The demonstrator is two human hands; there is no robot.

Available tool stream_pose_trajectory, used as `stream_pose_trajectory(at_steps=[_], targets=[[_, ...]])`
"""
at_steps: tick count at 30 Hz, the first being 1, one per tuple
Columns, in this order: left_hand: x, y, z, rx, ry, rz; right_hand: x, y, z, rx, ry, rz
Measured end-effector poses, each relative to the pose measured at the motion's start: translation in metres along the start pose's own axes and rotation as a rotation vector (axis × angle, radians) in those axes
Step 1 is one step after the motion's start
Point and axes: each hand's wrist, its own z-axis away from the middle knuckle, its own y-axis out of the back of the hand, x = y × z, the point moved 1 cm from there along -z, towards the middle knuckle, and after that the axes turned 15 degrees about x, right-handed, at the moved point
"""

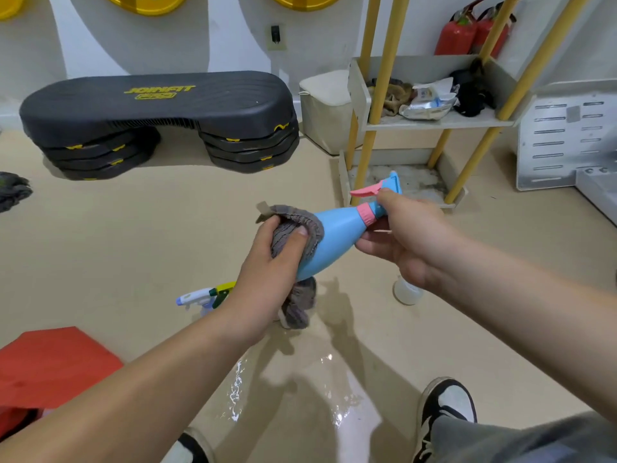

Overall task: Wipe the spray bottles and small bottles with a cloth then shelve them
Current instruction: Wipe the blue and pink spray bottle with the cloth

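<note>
Standing by the wall (pixel 133 45) are one black step platform (pixel 157 105), one yellow-posted shelf rack (pixel 434 121) and two red fire extinguishers (pixel 467 35). One blue spray bottle (pixel 337 238) tilts above the floor (pixel 167 228), right hand (pixel 410 238) gripping its neck, left hand (pixel 263 262) clutching one grey cloth (pixel 283 230) round its body. Two more spray bottles (pixel 197 297) and one small clear bottle (pixel 405 290) sit below.

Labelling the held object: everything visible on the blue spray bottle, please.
The blue spray bottle looks like smooth plastic: tapering body, pink collar, blue head, pink trigger. It is held in the air, tilted, head up and rightward. The right hand holds its neck; the left hand grips a grey cloth round its wider lower body. Its base is hidden.
</note>
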Motion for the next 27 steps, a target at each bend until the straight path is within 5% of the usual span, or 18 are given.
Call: stream_pose_trajectory(at_steps=[4,13,19,22,25,27], targets=[[0.002,0.001,-0.007,0.118,0.181,0.083,0.0,-0.003,0.006,-0.112,-0.006,0.041],[0.008,0.022,-0.021,-0.037,0.455,0.034,-0.008,0.011,0.006,-0.596,0.193,0.315],[0.014,0.02,-0.019,0.031,0.443,0.029,0.002,0.01,0.006,-0.51,0.304,0.217],[0.02,0.013,-0.016,0.075,0.194,-0.117,0.006,0.006,0.011,-0.518,0.237,0.181],[0.022,0.0,0.009,0.046,-0.628,-0.642,0.015,-0.001,0.015,-0.477,0.16,0.15],[0.021,-0.009,0.021,0.068,-0.814,-0.688,0.019,-0.006,0.017,-0.459,0.141,0.14]])
